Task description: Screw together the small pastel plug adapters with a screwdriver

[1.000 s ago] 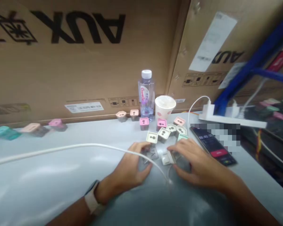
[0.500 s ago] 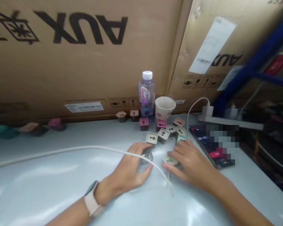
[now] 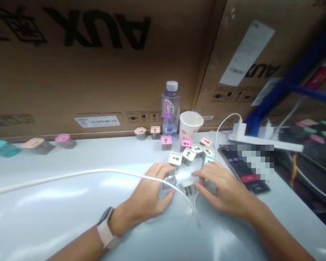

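Observation:
My left hand [image 3: 149,192] curves around a small clear box [image 3: 170,179], with fingers behind it and the thumb in front. My right hand [image 3: 220,185] is to the right, thumb and index finger apart. At its thumb tip a small pale-lidded block [image 3: 188,187] lies tipped, its clear slotted underside showing; I cannot tell whether the thumb touches it. Part of a clear box shows under the right palm. Just beyond my hands stand a white-lidded box [image 3: 175,158], another white-lidded box [image 3: 188,155] and a mint-lidded box [image 3: 210,159], which the right fingers partly cover.
A white cable [image 3: 105,170] crosses in front of my left hand. Behind are a water bottle [image 3: 171,112], a paper cup [image 3: 190,125] and large cartons [image 3: 70,83]. A phone [image 3: 239,166] and a power strip [image 3: 271,142] lie right. Further lidded boxes [image 3: 36,144] stand left.
The pale-lidded block, lid up between my right fingers before, is now tipped with its underside showing. My right fingers have spread slightly and shifted right. My left hand stays around the clear box.

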`<state>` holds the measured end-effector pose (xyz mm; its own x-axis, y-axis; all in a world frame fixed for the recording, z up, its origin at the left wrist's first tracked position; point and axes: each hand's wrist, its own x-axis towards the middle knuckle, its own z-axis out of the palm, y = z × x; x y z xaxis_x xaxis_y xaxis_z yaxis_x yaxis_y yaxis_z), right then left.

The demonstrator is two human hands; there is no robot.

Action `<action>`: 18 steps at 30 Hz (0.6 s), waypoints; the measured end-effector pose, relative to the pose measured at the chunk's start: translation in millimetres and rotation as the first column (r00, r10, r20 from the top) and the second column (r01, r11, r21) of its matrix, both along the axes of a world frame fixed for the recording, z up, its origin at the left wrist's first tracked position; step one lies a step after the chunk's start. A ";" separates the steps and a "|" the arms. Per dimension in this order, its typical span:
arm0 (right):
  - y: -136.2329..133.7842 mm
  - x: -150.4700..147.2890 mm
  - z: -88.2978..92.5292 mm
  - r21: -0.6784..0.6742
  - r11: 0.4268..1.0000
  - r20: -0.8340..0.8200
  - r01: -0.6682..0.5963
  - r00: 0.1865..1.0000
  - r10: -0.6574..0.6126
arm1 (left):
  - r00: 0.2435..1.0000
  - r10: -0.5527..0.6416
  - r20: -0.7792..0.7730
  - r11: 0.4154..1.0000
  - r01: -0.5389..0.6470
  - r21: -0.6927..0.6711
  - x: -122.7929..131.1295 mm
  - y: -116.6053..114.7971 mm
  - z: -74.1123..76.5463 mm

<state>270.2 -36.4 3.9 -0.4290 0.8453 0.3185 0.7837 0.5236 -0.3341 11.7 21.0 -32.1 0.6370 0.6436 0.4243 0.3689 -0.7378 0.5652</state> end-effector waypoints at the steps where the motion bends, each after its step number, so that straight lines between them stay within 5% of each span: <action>1: -0.8 1.1 1.8 -0.029 1.000 -0.003 -0.007 1.000 0.007 | 1.000 0.005 0.000 1.000 -0.005 0.003 0.0 -0.2 0.4; 5: -1.1 0.7 2.5 -0.095 0.995 0.002 -0.038 0.999 0.038 | 1.000 0.024 0.010 0.999 -0.025 0.039 -0.1 -1.1 1.4; 13: 5.1 -13.1 -18.0 0.072 0.997 -0.024 -0.008 1.000 0.009 | 0.997 0.027 0.067 0.943 -0.047 0.330 -1.1 -2.0 1.8; 18: 6.7 -18.2 -23.3 0.119 0.993 -0.062 -0.004 0.998 0.011 | 0.999 -0.046 -0.009 0.879 0.045 0.475 0.2 -4.6 2.6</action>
<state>252.1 -29.7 -19.4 -0.4112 0.7968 0.4428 0.7593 0.5682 -0.3172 11.9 16.4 -29.5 0.6594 0.3347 0.6732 0.3274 -0.9339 0.1437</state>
